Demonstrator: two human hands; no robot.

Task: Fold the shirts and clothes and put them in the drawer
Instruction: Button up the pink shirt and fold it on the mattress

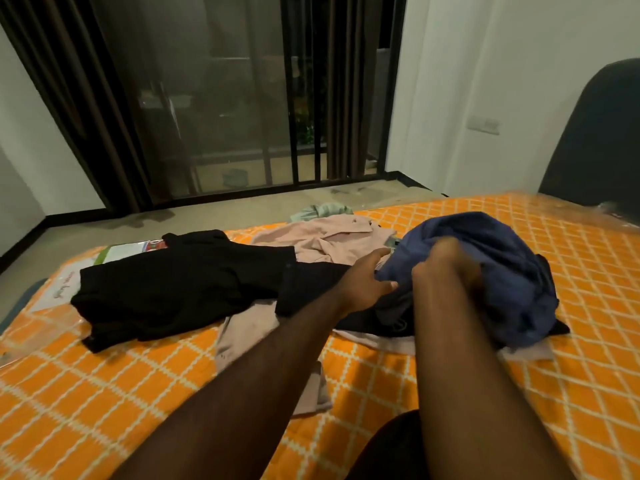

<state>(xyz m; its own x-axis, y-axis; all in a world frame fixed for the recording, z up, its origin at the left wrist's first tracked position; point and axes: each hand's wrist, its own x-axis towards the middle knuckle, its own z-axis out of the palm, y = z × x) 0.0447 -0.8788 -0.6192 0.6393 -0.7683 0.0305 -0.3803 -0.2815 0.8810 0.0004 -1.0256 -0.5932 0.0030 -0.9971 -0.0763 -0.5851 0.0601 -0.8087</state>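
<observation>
I had both hands on the crumpled navy blue cotton shirt [485, 268], my right hand [446, 268] bunching its cloth and my left hand [367, 282] pinching its edge, a closed grip to lift it free. It sat atop the black garment [180, 289] and pale pink shirt [332, 237] on the orange checked mattress [571, 358]; no drawer showed.
</observation>
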